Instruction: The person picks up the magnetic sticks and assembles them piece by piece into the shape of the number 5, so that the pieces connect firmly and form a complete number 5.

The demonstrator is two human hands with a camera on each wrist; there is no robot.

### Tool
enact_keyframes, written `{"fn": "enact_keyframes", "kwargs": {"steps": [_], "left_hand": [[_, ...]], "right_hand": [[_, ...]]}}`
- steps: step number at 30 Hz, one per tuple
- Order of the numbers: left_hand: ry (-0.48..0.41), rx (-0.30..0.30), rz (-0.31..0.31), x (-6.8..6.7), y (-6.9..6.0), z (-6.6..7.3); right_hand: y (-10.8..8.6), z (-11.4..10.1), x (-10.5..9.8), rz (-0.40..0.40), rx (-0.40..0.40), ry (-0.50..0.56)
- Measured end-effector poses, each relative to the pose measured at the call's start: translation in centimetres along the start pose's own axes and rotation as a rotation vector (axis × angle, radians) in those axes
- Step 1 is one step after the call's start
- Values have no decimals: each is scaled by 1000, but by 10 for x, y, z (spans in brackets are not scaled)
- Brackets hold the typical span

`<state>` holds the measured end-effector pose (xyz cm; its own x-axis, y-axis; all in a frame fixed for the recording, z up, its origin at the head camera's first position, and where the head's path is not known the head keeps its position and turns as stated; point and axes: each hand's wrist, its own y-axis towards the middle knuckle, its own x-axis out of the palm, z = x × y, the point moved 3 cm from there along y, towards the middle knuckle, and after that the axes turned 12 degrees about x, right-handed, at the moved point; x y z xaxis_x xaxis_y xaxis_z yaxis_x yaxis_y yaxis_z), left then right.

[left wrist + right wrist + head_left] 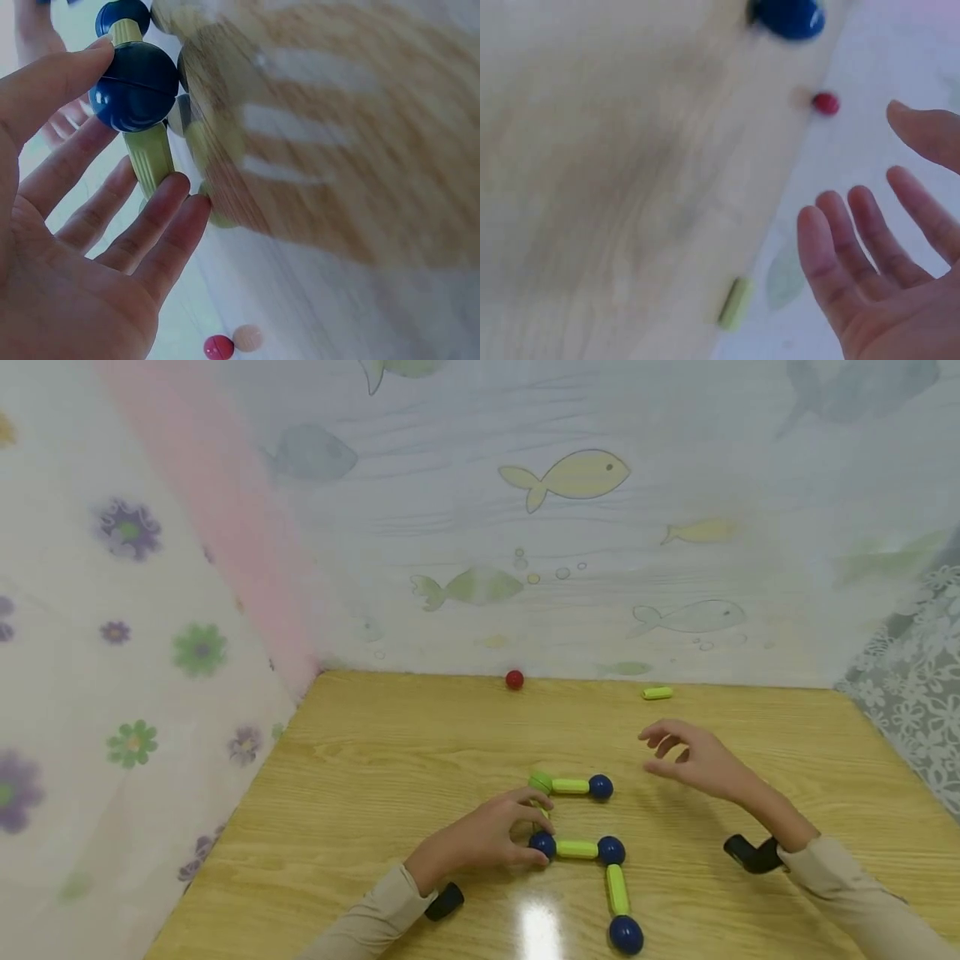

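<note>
A chain of balls and yellow-green rods lies on the wooden table. My left hand point(483, 833) pinches a dark blue ball point(135, 86) at one corner between thumb and index finger. The other fingers lie along a ridged yellow-green rod point(150, 157), mostly hidden by the hand in the head view. That rod leads to a green ball point(540, 782), then another rod point(570, 786) and a blue ball point(601, 787). From the pinched ball, a rod point(577, 850) runs right to a blue ball point(611, 850). My right hand point(693, 764) hovers right of the chain, fingers loosely bent, holding nothing.
Nearest me, a rod point(617, 890) ends in a blue ball point(626, 935). A red ball point(514, 680) and a loose yellow-green rod point(657, 693) lie at the table's back edge. Behind stands a fish-patterned covering point(450, 510); a flowered one point(150, 652) is at left.
</note>
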<state>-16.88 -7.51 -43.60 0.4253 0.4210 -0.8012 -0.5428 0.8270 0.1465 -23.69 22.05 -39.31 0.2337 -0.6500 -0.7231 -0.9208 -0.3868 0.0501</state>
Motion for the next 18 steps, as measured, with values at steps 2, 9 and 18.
{"fn": "enact_keyframes", "kwargs": {"steps": [2,9,18], "left_hand": [[-1,1,5,0,0,0],[-7,8,15,3,-2,-1],[-11,8,15,-1,-3,-1]], "right_hand": [[16,14,-7,37,34,-14],[62,56,-21,152,107,-60],[96,97,-23,148,264,-59]]}}
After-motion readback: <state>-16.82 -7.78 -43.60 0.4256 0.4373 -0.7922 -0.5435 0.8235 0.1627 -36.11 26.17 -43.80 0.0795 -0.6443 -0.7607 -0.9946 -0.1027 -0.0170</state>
